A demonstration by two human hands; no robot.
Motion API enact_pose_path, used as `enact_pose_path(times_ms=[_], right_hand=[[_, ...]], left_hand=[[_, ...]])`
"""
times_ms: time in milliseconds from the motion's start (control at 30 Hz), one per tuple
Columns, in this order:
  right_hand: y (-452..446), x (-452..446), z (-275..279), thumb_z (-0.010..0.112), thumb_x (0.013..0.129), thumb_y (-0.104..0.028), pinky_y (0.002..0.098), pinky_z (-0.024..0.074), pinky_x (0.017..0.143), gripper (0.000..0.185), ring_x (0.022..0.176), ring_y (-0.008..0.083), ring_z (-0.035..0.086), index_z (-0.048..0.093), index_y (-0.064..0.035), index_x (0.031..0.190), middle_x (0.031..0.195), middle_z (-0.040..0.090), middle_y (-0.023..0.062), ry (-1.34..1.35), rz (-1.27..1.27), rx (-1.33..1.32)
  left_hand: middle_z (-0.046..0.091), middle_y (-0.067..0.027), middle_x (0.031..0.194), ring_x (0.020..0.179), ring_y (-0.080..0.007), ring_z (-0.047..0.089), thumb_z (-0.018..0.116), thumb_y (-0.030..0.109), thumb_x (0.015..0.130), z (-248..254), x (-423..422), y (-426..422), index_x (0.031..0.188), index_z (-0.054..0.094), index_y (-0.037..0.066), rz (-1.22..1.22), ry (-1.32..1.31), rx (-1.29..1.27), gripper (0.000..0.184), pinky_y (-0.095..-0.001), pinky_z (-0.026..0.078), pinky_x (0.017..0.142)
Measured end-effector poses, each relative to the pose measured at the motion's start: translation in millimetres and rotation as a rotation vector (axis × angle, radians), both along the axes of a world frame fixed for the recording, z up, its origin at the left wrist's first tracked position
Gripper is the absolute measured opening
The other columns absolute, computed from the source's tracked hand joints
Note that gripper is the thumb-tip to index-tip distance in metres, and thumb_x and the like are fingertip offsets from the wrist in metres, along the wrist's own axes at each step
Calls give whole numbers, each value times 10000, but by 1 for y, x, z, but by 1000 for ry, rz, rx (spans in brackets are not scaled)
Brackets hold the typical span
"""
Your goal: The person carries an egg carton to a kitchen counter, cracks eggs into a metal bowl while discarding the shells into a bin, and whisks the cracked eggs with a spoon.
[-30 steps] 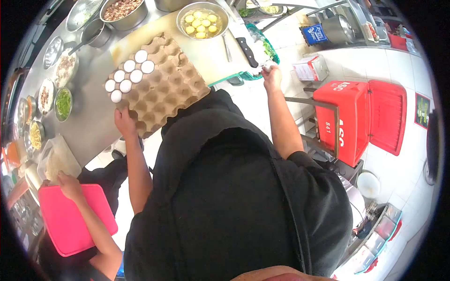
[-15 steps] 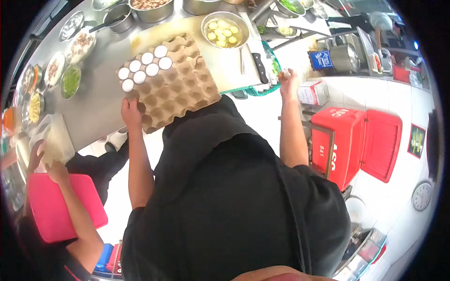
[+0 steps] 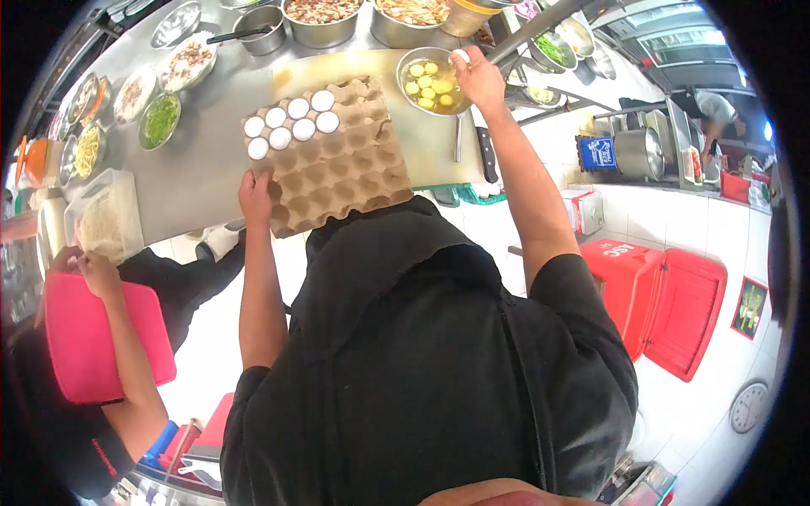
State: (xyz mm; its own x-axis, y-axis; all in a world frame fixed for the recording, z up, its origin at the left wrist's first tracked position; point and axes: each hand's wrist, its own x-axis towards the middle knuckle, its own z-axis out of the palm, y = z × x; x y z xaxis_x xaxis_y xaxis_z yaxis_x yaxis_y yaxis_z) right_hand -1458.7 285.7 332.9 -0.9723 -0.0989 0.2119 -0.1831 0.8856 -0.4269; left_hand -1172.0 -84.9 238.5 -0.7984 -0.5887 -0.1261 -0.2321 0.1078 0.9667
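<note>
My left hand (image 3: 256, 200) grips the near left corner of a cardboard egg tray (image 3: 354, 169). Several white eggs (image 3: 304, 129) sit in the tray's far left cups; many other cups are bare. My right hand (image 3: 483, 80) is closed round a white egg (image 3: 460, 57) over the right rim of a metal bowl (image 3: 403, 91). I cannot tell whether its shell is cracked. Inside the bowl are several yellow yolks (image 3: 442, 86) in clear egg white. The tray lies partly on a pale cutting board (image 3: 439, 164), left of the bowl.
A knife (image 3: 487, 156) lies right of the bowl. Bowls of chopped greens (image 3: 159, 121) and other food line the table's left and back. At left, a co-worker's hands (image 3: 97, 270) are near a plastic tub (image 3: 105, 218). A red cooler (image 3: 624, 270) stands on the right.
My right hand has moved from beyond the board's right side up and left to the bowl, a white item in its fingers both times. My left hand still holds the tray. The view has shifted.
</note>
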Motion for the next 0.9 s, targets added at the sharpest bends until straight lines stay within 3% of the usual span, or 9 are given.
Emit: enact_pose_path(times_ms=[200, 267, 333, 400, 433, 600, 667, 767, 900], right_hand=[[-13, -11, 50, 628, 914, -461, 429, 534, 731, 389, 831, 368, 692, 653, -140, 1133, 868, 701, 200, 173, 123, -149], [-5, -13, 73, 656, 905, -352, 353, 521, 722, 352, 757, 245, 683, 661, -86, 1134, 828, 717, 120, 44, -1, -321], [22, -1, 88, 657, 885, -326, 334, 511, 737, 364, 798, 241, 678, 662, -64, 1137, 888, 716, 131, 72, -150, -467], [73, -6, 70, 668, 859, -310, 328, 495, 783, 389, 880, 248, 663, 660, -43, 1142, 970, 704, 165, 372, -108, -267], [81, 11, 77, 646, 823, -362, 426, 477, 929, 460, 1098, 394, 617, 637, -46, 1156, 1126, 662, 239, 167, -227, -407], [198, 20, -29, 717, 788, -356, 453, 461, 976, 686, 1123, 417, 592, 521, 6, 1336, 1227, 617, 244, 35, -199, 178], [183, 39, -21, 723, 787, -333, 449, 457, 982, 667, 1142, 424, 578, 532, 18, 1322, 1264, 596, 243, 93, -257, 40], [119, 73, 1, 691, 823, -269, 454, 507, 880, 426, 1021, 390, 642, 636, -16, 1161, 1073, 675, 230, -66, -216, -229], [35, 110, -29, 649, 831, -254, 467, 528, 827, 275, 938, 364, 659, 664, -25, 981, 996, 691, 179, -107, 0, -11]], left_hand=[[610, 5, 842, 765, -72, 518, 605, 128, 895, -15, 0, -13, 949, 630, 7, 19, 27, 95, 135, -245, 424, 695], [614, 2, 840, 767, -76, 523, 609, 126, 892, -13, 0, -9, 938, 627, 7, 40, 24, 94, 130, -250, 426, 691], [618, -1, 838, 765, -83, 528, 611, 125, 888, -3, -3, -4, 929, 625, 8, 33, 31, 54, 125, -257, 427, 684], [622, -1, 842, 765, -90, 535, 608, 124, 888, -6, -4, -9, 933, 626, 8, 20, -31, -34, 125, -267, 432, 682], [624, -1, 843, 765, -94, 538, 606, 123, 888, -6, -4, -9, 936, 626, 9, 12, -61, -78, 126, -271, 435, 680], [623, -27, 834, 761, -118, 544, 598, 144, 892, -24, -1, -10, 942, 621, 0, 13, -41, -51, 154, -293, 440, 690], [629, -31, 861, 779, -117, 547, 595, 145, 894, -28, -5, -18, 962, 626, 6, 23, -22, -30, 159, -291, 443, 706], [640, -27, 908, 813, -112, 552, 588, 141, 901, -19, -8, -13, 998, 634, 15, -1, -29, 54, 165, -278, 445, 740], [639, -11, 917, 835, -102, 550, 574, 130, 919, -12, -4, -8, 1016, 624, 8, 2, -49, 33, 164, -265, 439, 772]])
